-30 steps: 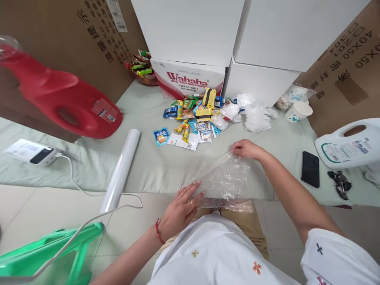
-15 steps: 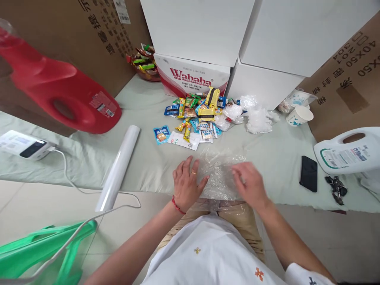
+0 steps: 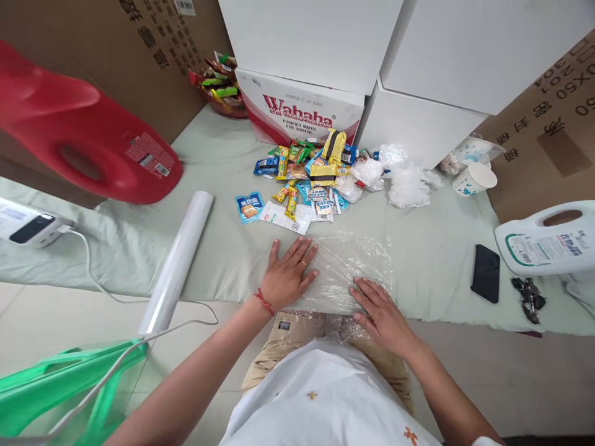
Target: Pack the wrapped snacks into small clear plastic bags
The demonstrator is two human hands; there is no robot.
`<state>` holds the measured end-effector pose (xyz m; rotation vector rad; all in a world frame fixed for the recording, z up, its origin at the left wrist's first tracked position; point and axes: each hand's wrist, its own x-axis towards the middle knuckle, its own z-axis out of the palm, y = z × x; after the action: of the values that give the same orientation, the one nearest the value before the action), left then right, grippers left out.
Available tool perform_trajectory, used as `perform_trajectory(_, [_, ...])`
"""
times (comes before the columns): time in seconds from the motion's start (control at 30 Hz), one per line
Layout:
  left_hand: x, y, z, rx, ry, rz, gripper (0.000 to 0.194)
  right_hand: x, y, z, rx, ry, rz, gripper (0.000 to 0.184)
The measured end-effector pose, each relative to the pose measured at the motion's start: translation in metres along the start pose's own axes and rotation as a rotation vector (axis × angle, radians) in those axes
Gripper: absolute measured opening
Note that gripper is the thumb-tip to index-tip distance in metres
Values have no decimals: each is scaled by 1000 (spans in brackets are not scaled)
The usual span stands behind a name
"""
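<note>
A sheet of clear plastic film [image 3: 337, 272] lies spread on the pale green cloth [image 3: 223, 260], its near edge hanging over the front. My left hand [image 3: 289, 272] rests flat with fingers apart on the film's left side. On the right side of the film, my right hand [image 3: 379, 313] lies palm down, fingers stretched out. Beyond the film is a pile of small wrapped snacks [image 3: 323, 175], with a blue snack packet [image 3: 250, 207] at its left. Several crumpled bundles of clear film [image 3: 409, 186] sit right of the pile.
A white film roll [image 3: 179, 260] lies left, overhanging the front edge. Farther left are a red jug [image 3: 93, 130] and a white device [image 3: 28, 222] with a cable. A phone [image 3: 485, 274], keys [image 3: 528, 299], white bottle [image 3: 548, 238] and paper cup [image 3: 474, 179] stand or lie right. Boxes [image 3: 300, 111] rise behind.
My right hand has let go of the film's raised corner, come down and nearer, and now lies on it. My left hand has slid forward. The film now lies flatter.
</note>
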<state>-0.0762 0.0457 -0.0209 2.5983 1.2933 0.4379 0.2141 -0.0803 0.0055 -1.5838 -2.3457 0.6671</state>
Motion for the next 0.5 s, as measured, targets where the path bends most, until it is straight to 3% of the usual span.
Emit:
perform_trajectory(0.1, [-6,1,-1,2,-18,-25,60,26,3,-36,189,-22,85,34])
perform_trajectory(0.23, [-5,3,-1,15,-15,-38,61,118,-21,-71,38,41,167,34])
perform_trajectory(0.3, [-4,3,-2,22,-15,-35,60,179,-42,-70,-23,67,214,40])
perform_trajectory(0.4, [-4,4,-3,21,-16,-41,59,263,-72,-49,-9,101,269,47])
perform_trajectory(0.5, [-4,4,-6,-6,14,-24,57,309,-87,-24,243,115,354,32])
